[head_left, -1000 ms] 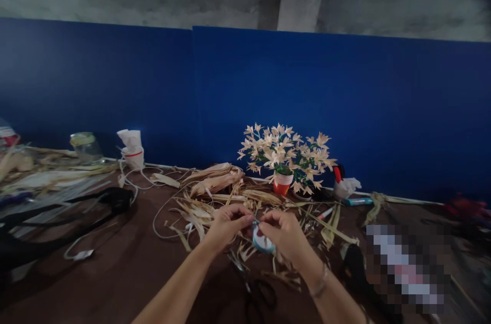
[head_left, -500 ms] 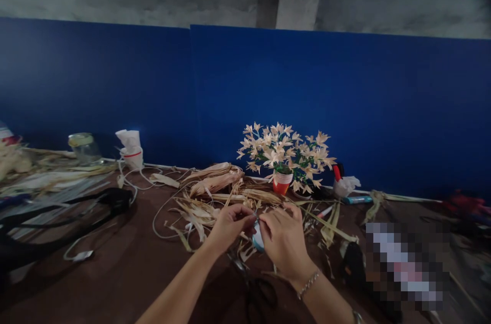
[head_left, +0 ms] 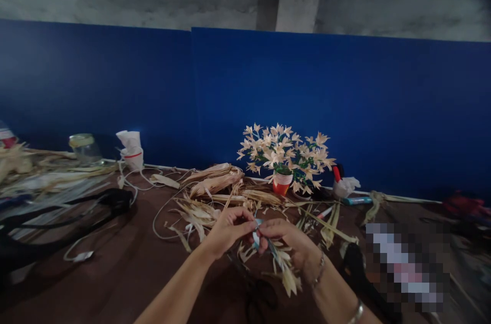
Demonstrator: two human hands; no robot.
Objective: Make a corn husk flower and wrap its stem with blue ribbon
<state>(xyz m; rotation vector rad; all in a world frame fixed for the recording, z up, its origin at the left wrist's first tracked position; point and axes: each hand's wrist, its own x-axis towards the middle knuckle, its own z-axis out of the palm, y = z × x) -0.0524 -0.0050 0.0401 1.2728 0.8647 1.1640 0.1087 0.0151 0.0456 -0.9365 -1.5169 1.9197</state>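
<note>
My left hand [head_left: 230, 232] is closed, its thumb and fingers pinching beside a light blue strip, perhaps tape [head_left: 256, 239]. Fingertip to fingertip with it, my right hand [head_left: 286, 237] is closed on a thin flower stem wrapped in pale blue. From under the right fingers a spray of pale husk-like flowers [head_left: 289, 280] hangs down to the right. How the strip and stem join is partly hidden by the fingers. Below my hands lies a pair of dark-handled scissors [head_left: 261, 296] on the brown table [head_left: 164, 273].
Behind my hands are dried husks [head_left: 217, 181] and a red-and-white cup [head_left: 281, 184] of pale artificial flowers. A white cup [head_left: 133, 157] and glass jar [head_left: 85, 149] stand left, near a black strap-like object [head_left: 115, 201]. Blue panels [head_left: 307, 84] close off the back.
My right hand has turned and lowered its wrist, and the flower spray now shows beneath it. The blue strip has shifted up between the fingers. The left hand stays nearly in place.
</note>
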